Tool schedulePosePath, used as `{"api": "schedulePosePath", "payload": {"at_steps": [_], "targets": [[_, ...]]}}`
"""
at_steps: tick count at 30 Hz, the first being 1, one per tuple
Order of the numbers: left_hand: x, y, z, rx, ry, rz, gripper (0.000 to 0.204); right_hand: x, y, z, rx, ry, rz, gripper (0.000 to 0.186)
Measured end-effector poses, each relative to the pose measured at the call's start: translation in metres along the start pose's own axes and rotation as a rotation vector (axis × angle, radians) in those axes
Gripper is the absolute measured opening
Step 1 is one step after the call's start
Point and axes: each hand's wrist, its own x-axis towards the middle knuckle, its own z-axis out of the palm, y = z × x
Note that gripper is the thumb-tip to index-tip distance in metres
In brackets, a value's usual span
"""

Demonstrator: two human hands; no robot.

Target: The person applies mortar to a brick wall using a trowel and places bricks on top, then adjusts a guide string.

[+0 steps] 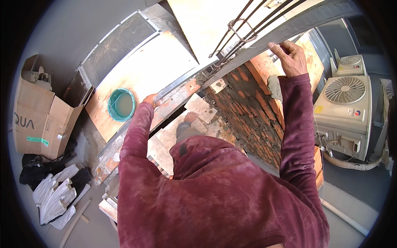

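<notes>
My left hand point(149, 99): mostly behind my own sleeve, only knuckles show, fingers' grip on the brick ledge point(173, 101) can't tell. Right hand point(289, 58): fingertips curl over the metal beam point(264, 41), hidden. Rebar bundle point(244, 25) cut off at top edge. Outdoor fan unit point(345, 111) partly lost at right rim. My torso hides the wall below.
</notes>
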Motion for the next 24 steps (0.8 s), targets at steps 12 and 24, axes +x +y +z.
{"api": "schedulePosePath", "payload": {"at_steps": [12,24], "targets": [[0.07,0.061,0.046,0.072,0.04,-0.107,0.033,-0.004,0.0,-0.005,-0.022,-0.028,0.056,0.045],[0.07,0.201,-0.002,-0.306,0.508,0.272,0.025,-0.006,-0.002,-0.019,0.032,-0.105,0.019,0.035]]}}
